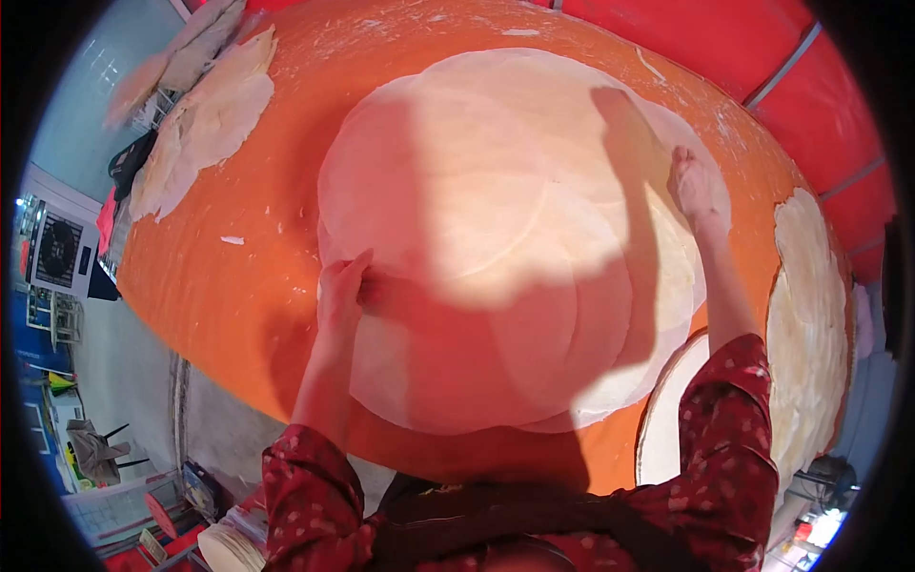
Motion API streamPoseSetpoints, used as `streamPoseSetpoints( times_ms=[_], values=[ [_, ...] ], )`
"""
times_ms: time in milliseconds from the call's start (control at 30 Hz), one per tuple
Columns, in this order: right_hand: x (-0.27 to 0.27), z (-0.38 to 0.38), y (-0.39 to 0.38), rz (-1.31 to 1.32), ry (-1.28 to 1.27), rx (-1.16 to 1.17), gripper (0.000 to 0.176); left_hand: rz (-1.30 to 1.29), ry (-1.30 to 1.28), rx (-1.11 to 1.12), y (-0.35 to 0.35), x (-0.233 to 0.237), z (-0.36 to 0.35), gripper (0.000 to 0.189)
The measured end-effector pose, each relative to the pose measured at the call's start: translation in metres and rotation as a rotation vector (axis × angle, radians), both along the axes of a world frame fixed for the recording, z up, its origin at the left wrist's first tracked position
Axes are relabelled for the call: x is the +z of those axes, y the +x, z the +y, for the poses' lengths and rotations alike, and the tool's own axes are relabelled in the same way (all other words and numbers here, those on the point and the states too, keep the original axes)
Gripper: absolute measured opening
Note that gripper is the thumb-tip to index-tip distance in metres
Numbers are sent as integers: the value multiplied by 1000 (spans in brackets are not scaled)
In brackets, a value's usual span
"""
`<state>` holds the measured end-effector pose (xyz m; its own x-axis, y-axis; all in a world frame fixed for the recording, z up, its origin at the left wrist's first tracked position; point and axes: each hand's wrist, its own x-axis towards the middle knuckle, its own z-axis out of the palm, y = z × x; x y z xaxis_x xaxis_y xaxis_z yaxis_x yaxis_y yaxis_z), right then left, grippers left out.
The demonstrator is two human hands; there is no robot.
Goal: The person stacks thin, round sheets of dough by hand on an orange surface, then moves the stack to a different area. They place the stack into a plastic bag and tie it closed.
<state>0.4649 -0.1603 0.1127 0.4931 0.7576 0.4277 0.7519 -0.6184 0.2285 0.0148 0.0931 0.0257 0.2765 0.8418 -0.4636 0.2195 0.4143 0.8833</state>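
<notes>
Thin, pale round dough sheets (496,191) lie overlapping in a broad pile on an orange table (238,286). At the pile's left edge, my left hand (341,291) is closed in a pinch on the rim of a sheet. My right hand (698,186) is closed at the upper right edge, fingers curled over the sheet's border. The sheet between them lies mostly flat, with shadows of my head and arms across it. How many layers each hand grips is hidden.
A round pale stack (672,410) sits under my right forearm at the near edge. More sheets (810,315) lie along the table's right side, and others (214,133) at the far left. Red panels (705,43) border the far side. A grey floor (133,362) shows at left.
</notes>
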Motion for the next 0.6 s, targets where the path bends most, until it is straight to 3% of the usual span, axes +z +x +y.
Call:
streamPoseSetpoints(
  times_ms=[67, 133, 167, 233, 300, 367, 433, 500, 533, 600],
  values=[
    [39, 37, -48, 73, -92, -42, 13, 193, 372, 3, -3, -17, 12, 22],
    [55, 62, -117, 297, -29, 56, 21, -40, 393, 200, 1, -28, 22, 17],
    [21, 63, -129, 208, -96, 137, 17, -158, 399, 300, 1, -30, 27, 15],
    [-34, 72, -137, 148, -227, 231, 13, -216, 182, 129, -9, -15, 36, 15],
    [-35, 84, -147, 208, -343, 256, 12, -266, 1, 33, -16, -5, 51, 17],
    [15, 100, -130, 109, -204, 286, 9, -301, -163, 14, -18, 0, 60, 22],
    [82, 125, -148, -165, -52, 373, 8, -145, -158, -153, -14, 14, 62, 24],
    [119, 151, -197, -214, -149, 277, 12, -90, -158, -231, -11, 19, 62, 24],
    [125, 167, -224, -238, -195, 228, 14, -111, -163, -227, -12, 16, 62, 24],
    [80, 199, -267, -271, -238, 380, 18, -176, -168, -222, -15, 12, 62, 23]
  ],
)
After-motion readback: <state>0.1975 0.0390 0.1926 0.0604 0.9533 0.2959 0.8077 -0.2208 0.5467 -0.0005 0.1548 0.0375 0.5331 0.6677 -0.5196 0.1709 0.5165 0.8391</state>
